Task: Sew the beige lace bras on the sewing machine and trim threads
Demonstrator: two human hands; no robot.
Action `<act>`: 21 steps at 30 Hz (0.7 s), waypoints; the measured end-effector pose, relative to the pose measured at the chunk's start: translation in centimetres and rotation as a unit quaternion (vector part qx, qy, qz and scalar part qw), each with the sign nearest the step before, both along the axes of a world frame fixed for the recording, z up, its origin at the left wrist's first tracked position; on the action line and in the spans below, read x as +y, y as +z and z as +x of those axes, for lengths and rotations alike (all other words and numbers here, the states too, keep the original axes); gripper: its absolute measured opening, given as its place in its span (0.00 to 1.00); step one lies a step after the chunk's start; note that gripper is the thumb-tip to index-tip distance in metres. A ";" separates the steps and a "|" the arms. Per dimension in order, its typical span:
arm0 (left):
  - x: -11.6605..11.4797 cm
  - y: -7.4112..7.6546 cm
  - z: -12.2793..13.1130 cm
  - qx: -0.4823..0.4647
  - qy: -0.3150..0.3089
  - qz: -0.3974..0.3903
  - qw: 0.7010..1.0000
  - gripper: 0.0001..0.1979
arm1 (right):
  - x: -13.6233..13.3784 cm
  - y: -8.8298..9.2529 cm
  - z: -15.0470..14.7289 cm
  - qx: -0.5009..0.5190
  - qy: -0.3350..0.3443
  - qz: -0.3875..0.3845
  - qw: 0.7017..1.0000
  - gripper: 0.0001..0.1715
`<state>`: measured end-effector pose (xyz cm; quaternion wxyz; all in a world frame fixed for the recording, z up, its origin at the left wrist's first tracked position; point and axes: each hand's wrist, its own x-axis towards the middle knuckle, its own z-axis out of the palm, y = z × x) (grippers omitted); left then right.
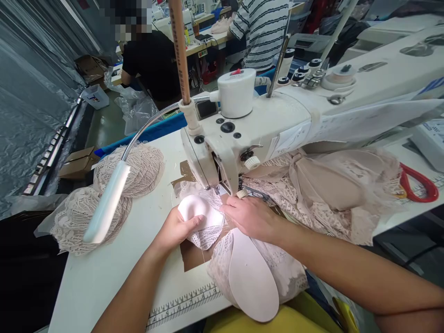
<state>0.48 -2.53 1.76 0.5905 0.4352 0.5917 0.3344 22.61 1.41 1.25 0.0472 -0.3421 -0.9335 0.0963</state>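
Note:
A white padded cup (pixel 192 209) with pale pink lace (pixel 207 237) around it lies under the needle area of a white sewing machine (pixel 208 157). My left hand (pixel 178 229) grips the cup's left side, thumb on top and fingers beneath. My right hand (pixel 251 215) is at the right edge of the lace, its fingers pressed together beside the presser foot; what they pinch is too small to make out. Closer to me, a smooth pale oval pad (pixel 253 277) rests on more lace at the table's front edge.
Lace stacks (pixel 138 169) lie at the left under a lit gooseneck lamp (pixel 108 203). Lace garments (pixel 319 189) and red-handled scissors (pixel 419 185) are at the right. A ruler strip (pixel 183 307) runs along the front. Two people sit or stand beyond.

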 end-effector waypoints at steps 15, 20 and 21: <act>0.0 -0.1 0.6 0.028 -0.010 0.017 0.999 0.19 | 0.2 -0.3 0.4 0.020 -0.009 0.023 0.999 0.15; -0.1 -0.2 0.5 0.055 0.004 0.031 0.998 0.19 | 0.2 -0.1 0.1 0.024 -0.022 0.006 0.999 0.17; 0.0 -0.3 0.4 0.061 0.005 0.036 0.997 0.18 | 0.2 0.0 0.1 0.019 -0.026 0.001 0.999 0.17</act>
